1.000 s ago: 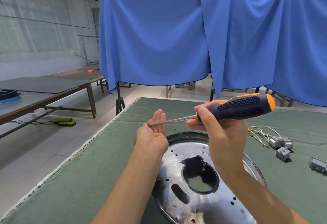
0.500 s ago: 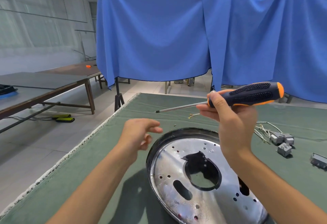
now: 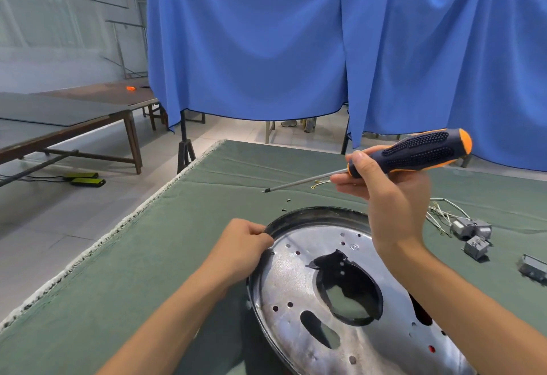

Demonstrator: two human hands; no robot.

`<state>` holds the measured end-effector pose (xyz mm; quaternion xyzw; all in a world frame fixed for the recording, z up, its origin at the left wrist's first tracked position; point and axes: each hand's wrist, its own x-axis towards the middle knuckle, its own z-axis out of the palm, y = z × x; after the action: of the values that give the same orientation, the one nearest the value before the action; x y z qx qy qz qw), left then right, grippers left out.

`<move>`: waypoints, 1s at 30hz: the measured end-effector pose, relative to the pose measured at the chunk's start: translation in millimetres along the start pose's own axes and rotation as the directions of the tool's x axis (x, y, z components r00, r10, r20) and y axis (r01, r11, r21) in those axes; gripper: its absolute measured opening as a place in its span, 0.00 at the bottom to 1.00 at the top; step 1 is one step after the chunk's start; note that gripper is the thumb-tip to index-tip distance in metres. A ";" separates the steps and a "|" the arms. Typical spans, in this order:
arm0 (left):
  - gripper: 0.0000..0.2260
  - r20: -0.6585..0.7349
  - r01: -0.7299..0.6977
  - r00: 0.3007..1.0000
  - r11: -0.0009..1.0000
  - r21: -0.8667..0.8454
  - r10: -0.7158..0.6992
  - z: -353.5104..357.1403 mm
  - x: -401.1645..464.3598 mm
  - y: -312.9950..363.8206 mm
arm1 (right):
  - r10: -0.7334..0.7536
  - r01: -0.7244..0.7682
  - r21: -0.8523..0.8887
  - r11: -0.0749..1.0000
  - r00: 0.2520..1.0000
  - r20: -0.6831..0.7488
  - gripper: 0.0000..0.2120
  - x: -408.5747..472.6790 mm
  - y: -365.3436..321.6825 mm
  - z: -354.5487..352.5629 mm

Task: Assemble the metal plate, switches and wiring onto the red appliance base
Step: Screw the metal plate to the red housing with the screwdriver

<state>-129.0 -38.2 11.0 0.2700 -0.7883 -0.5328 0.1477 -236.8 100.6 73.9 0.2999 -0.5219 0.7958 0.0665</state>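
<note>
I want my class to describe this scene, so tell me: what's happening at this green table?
A person is assembling an appliance part. The left hand pinches the dark rim of the round metal plate lying on the green table. The right hand holds an orange-and-black screwdriver above it, the tip touching nothing. Small screws lie beyond the plate; grey switches with wires wait unattached on the right.

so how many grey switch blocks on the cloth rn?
4 visible: two side by side at the wire bundle, one just nearer, one cut off at the right edge. More may lie out of frame.
</note>
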 end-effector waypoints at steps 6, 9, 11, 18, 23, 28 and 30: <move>0.09 -0.020 0.016 1.000 0.993 -0.116 -0.018 -0.5 4.4 -4.7 | 0.008 -0.008 -0.005 1.000 1.000 0.024 0.05 -1.7 3.8 2.4; 0.09 -0.047 0.012 0.999 0.992 -0.128 -0.018 3.9 4.0 -4.7 | 0.001 -0.001 -0.005 1.000 1.000 0.028 0.04 -3.4 0.9 0.5; 0.09 -0.053 0.008 0.998 0.991 -0.136 -0.016 6.0 3.8 -5.0 | -0.006 0.006 -0.008 1.000 1.000 0.016 0.05 -2.8 -2.2 -1.4; 0.09 -0.054 0.003 0.998 0.968 -0.249 -0.017 8.4 1.8 -5.4 | -0.041 0.041 -0.012 0.999 0.999 -0.013 0.08 -4.7 -6.8 -3.9; 0.12 -0.053 0.059 0.995 0.932 -0.357 -0.083 8.1 -0.6 -7.9 | -0.042 0.041 -0.030 0.999 0.999 -0.003 0.07 -12.2 -8.1 -7.7; 0.15 -0.122 -0.027 0.992 0.938 -0.346 -0.016 8.0 -4.1 -10.8 | -0.065 0.065 -0.030 0.997 0.998 -0.005 0.06 -11.4 -13.8 -9.4; 0.14 -0.138 -0.045 0.990 0.942 -0.331 -0.001 9.5 -4.2 -11.2 | -0.072 0.072 -0.022 0.997 0.997 -0.010 0.06 -10.9 -16.4 -10.1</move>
<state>-127.5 -31.8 -2.7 0.2681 -0.6777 -0.6371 0.2509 -225.2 118.9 78.2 0.3135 -0.5189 0.7888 0.1012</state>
